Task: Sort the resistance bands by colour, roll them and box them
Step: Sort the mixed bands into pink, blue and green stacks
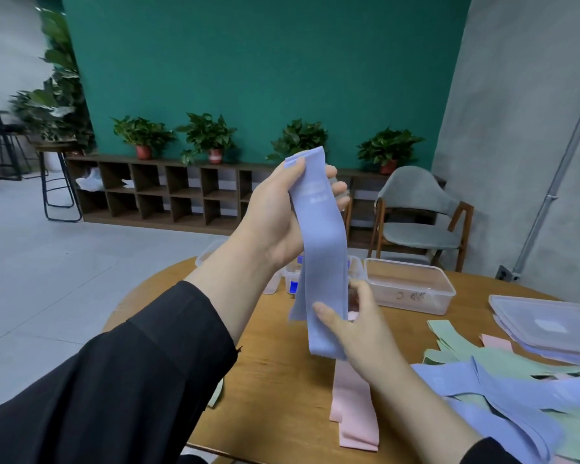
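Note:
A lavender resistance band [320,256] hangs upright in the air over the round wooden table [275,380]. My left hand [282,212] grips its top end, thumb in front and fingers behind. My right hand [352,323] pinches its lower end from the right side. Under my right wrist a pink band [352,413] lies flat on the table. A loose heap of lavender, green and pink bands [516,393] covers the table's right side. An open clear plastic box [409,286] stands behind the hands, and two more boxes are partly hidden by my left forearm and the band.
Stacked clear lids [549,326] sit at the table's right edge. A grey chair [419,216] stands behind the table. A low wooden shelf [168,192] with potted plants lines the green wall. Bar stools stand at the far left.

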Demonstrator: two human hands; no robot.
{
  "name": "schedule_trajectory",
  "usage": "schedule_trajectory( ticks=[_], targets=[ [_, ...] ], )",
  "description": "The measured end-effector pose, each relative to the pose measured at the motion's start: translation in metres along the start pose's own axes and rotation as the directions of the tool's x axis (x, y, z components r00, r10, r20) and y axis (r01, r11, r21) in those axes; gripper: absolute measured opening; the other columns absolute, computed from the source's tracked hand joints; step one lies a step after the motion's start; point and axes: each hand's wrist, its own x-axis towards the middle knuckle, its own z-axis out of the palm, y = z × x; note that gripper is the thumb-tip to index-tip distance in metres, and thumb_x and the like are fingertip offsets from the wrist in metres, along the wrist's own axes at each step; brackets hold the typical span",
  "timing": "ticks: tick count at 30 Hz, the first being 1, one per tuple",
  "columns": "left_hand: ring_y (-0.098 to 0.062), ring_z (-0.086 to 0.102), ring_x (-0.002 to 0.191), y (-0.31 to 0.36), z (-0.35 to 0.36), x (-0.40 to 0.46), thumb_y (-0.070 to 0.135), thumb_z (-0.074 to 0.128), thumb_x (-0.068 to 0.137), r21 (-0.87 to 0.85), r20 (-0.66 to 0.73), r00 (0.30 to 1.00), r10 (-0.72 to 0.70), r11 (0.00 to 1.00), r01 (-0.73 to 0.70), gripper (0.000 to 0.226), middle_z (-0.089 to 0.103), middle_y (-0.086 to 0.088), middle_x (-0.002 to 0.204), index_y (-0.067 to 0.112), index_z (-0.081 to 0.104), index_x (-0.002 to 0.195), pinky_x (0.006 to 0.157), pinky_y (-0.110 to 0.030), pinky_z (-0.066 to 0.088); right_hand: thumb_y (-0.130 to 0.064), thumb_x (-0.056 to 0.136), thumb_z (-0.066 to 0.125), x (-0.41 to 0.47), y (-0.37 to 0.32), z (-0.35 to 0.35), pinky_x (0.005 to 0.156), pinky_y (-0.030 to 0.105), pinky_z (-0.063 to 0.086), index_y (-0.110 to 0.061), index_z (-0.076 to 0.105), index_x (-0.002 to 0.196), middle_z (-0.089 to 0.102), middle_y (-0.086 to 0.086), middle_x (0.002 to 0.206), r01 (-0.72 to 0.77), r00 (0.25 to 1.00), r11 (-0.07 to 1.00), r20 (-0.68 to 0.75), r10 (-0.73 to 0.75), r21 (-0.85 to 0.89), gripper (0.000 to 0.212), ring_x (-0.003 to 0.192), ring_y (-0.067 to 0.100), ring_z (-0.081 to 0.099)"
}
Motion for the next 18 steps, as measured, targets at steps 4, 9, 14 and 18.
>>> schedule_trajectory(
  ticks=[4, 9, 14, 18],
  targets=[
    [-0.020, 0.067, 0.068, 0.009, -0.005, -0.001, 0.023, 0.046, 0.108, 0.107, -0.012, 1.000, 0.024, 0.994, -0.023, 0.021, 0.070, -0.005, 0.087, 0.010, 0.062, 0.113, 0.062, -0.030, 0.056, -0.042, 0.096, 0.063, 0.000, -0.004, 0.011, 0.090, 0.030, 0.056, -0.043, 0.051, 0.124, 0.067, -0.019, 0.116, 0.008, 0.995, 0.996, 0.102, -0.017, 0.084, 0.030, 0.108, 0.003, 0.065],
    [-0.026, 0.076, 0.091, 0.007, -0.032, 0.006, 0.021, 0.046, 0.109, 0.198, -0.103, 0.995, 0.000, 0.980, 0.021, 0.032, 0.076, -0.017, 0.101, -0.002, 0.055, 0.129, 0.080, -0.035, 0.062, -0.027, 0.099, 0.060, -0.011, -0.009, 0.031, 0.071, 0.026, 0.059, -0.020, 0.066, 0.110, 0.075, -0.009, 0.098, -0.067, 0.991, 0.986, 0.122, 0.048, 0.152, 0.013, 0.088, 0.013, 0.072],
    [-0.028, 0.075, 0.098, -0.018, -0.071, 0.029, 0.020, 0.053, 0.106, 0.344, -0.180, 0.975, -0.134, 0.919, 0.190, 0.026, 0.076, -0.019, 0.106, 0.005, 0.060, 0.126, 0.087, -0.043, 0.061, -0.018, 0.099, 0.062, -0.023, 0.000, 0.054, 0.082, 0.047, 0.061, -0.015, 0.070, 0.103, 0.077, 0.000, 0.092, -0.268, 0.960, 0.921, 0.159, 0.231, 0.284, 0.009, 0.086, 0.024, 0.074],
    [-0.034, 0.070, 0.105, -0.057, -0.105, 0.056, 0.029, 0.063, 0.100, 0.606, -0.277, 0.946, -0.170, 0.733, 0.310, 0.028, 0.072, -0.019, 0.114, 0.005, 0.068, 0.114, 0.093, -0.048, 0.058, -0.022, 0.098, 0.064, -0.016, 0.019, 0.067, 0.088, 0.043, 0.060, -0.015, 0.070, 0.107, 0.077, -0.004, 0.097, -0.354, 0.925, 0.913, 0.219, 0.310, 0.204, 0.012, 0.090, 0.018, 0.075]
  ],
)
